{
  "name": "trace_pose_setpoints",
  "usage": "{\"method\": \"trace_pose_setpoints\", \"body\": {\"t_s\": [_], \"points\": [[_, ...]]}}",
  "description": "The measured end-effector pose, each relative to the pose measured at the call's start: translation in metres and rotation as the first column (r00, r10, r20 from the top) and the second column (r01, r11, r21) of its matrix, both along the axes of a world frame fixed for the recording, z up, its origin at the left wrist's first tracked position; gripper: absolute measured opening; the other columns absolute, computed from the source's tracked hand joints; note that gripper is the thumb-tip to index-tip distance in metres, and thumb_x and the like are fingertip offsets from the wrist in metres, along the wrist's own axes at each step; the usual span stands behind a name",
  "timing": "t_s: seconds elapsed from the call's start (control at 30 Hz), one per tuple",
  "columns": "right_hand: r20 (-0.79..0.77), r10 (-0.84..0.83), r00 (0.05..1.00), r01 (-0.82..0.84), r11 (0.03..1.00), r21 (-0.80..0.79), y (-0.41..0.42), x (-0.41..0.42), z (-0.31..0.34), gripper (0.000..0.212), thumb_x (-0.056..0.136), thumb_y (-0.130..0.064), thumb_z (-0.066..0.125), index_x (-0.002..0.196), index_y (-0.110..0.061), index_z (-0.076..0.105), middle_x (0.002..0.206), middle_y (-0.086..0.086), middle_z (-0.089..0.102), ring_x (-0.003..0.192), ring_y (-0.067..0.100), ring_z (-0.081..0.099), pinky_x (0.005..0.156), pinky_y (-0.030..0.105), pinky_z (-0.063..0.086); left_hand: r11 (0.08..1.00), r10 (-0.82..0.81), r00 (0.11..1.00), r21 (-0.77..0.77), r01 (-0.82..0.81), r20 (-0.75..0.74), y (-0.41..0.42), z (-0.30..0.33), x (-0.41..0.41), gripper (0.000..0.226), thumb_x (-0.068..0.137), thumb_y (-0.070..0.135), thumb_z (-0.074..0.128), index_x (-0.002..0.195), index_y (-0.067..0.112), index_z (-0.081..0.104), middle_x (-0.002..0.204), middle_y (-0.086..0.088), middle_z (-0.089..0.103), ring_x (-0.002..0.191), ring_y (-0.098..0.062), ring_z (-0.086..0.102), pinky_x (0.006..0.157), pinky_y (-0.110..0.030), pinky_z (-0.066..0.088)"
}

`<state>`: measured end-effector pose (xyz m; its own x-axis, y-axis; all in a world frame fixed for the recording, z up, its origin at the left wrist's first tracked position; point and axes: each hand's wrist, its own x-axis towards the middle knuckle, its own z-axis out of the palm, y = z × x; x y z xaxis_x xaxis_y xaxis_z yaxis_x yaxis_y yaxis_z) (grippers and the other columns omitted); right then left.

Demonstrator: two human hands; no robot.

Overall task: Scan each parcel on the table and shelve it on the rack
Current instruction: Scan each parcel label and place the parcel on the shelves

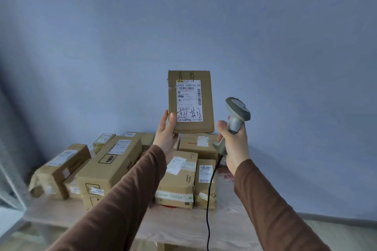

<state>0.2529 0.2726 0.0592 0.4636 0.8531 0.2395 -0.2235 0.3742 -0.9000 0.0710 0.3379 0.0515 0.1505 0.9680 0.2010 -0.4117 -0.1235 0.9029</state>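
The parcel [190,101] is held upright above the surface [179,222], label [189,100] facing back, its lower corner gripped by the left hand [166,134]. The right hand [234,138] clasps the scanner [234,120]; tilting its head toward the barcode, with the parcel steady, should serve best.

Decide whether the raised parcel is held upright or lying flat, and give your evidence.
Upright. The left hand grips the parcel at its lower corner, long side vertical, its label facing the camera, above the table.
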Motion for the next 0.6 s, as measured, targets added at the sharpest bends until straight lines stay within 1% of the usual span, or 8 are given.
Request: {"method": "trace_pose_setpoints", "body": {"t_s": [0.07,0.13,0.33,0.37,0.47,0.5,0.57,0.6], "points": [[-0.016,0.109,0.994,-0.109,0.994,-0.007,0.005,-0.013,-0.001,0.054,0.088,-0.023,0.08,0.135,-0.021,0.054,0.118,0.003,0.069,0.065,0.009,0.057,0.073,0.027,0.055,0.998,0.059,0.998,-0.025,-0.059,0.007,-0.013,0.004,-0.015,0.063,0.101,0.052,0.055,0.157,0.028,0.04,0.147,-0.002,0.061,0.136,-0.02,0.056,0.123,-0.042,0.036],[-0.022,0.203,0.979,-0.203,0.979,-0.012,0.006,-0.03,-0.001,0.049,0.088,-0.021,0.08,0.131,-0.021,0.057,0.116,0.002,0.071,0.066,0.01,0.057,0.074,0.03,0.055,0.992,0.121,0.993,-0.036,-0.12,-0.001,-0.031,0.005,-0.031,0.059,0.102,0.053,0.053,0.154,0.025,0.045,0.143,-0.002,0.064,0.133,-0.02,0.059,0.119,-0.039,0.043],[0.018,0.432,0.901,-0.432,0.902,-0.021,-0.011,-0.102,0.0,0.035,0.089,-0.019,0.08,0.119,-0.025,0.062,0.082,-0.017,0.073,0.06,0.008,0.06,0.057,0.021,0.053,0.944,0.318,0.948,-0.089,-0.318,-0.023,-0.095,0.006,-0.099,0.056,0.101,0.058,0.051,0.146,0.025,0.053,0.136,-0.001,0.069,0.12,-0.016,0.067,0.095,-0.033,0.058],[0.012,0.471,0.882,-0.471,0.882,-0.022,-0.017,-0.118,0.0,0.033,0.09,-0.018,0.079,0.117,-0.026,0.063,0.081,-0.017,0.073,0.059,0.007,0.06,0.055,0.021,0.053,0.927,0.361,0.932,-0.094,-0.363,-0.038,-0.109,0.008,-0.114,0.056,0.1,0.061,0.051,0.145,0.027,0.055,0.134,0.001,0.07,0.117,-0.015,0.068,0.095,-0.032,0.056],[0.001,0.569,0.822,-0.569,0.822,-0.018,-0.039,-0.172,0.006,0.031,0.089,-0.015,0.079,0.114,-0.026,0.063,0.082,-0.012,0.072,0.057,0.008,0.058,0.054,0.023,0.054,0.872,0.469,0.871,-0.081,-0.484,-0.148,-0.154,0.012,-0.164,0.063,0.093,0.076,0.047,0.144,0.038,0.056,0.138,0.011,0.068,0.123,-0.012,0.065,0.115,-0.049,0.033],[0.003,0.596,0.803,-0.596,0.803,-0.016,-0.048,-0.19,0.009,0.031,0.089,-0.014,0.079,0.114,-0.025,0.063,0.084,-0.009,0.071,0.057,0.009,0.057,0.054,0.024,0.055,0.857,0.494,0.853,-0.074,-0.511,-0.17,-0.17,0.014,-0.182,0.062,0.093,0.077,0.046,0.141,0.039,0.059,0.132,0.013,0.071,0.116,-0.007,0.069,0.114,-0.048,0.033],[0.02,0.64,0.768,-0.639,0.769,-0.014,-0.066,-0.229,0.015,0.032,0.089,-0.015,0.079,0.115,-0.025,0.063,0.081,-0.009,0.069,0.057,0.01,0.056,0.055,0.023,0.054,0.822,0.549,0.813,-0.049,-0.567,-0.193,-0.201,0.016,-0.219,0.053,0.096,0.074,0.044,0.132,0.04,0.062,0.108,0.024,0.077,0.091,0.009,0.072,0.098,-0.034,0.043],[0.028,0.665,0.747,-0.665,0.747,-0.015,-0.076,-0.25,0.018,0.032,0.089,-0.015,0.079,0.115,-0.024,0.063,0.076,-0.012,0.068,0.055,0.009,0.055,0.055,0.023,0.053,0.797,0.582,0.783,-0.038,-0.603,-0.219,-0.218,0.018,-0.238,0.052,0.096,0.074,0.043,0.132,0.041,0.062,0.104,0.028,0.076,0.089,0.014,0.07,0.094,-0.029,0.042]]}}
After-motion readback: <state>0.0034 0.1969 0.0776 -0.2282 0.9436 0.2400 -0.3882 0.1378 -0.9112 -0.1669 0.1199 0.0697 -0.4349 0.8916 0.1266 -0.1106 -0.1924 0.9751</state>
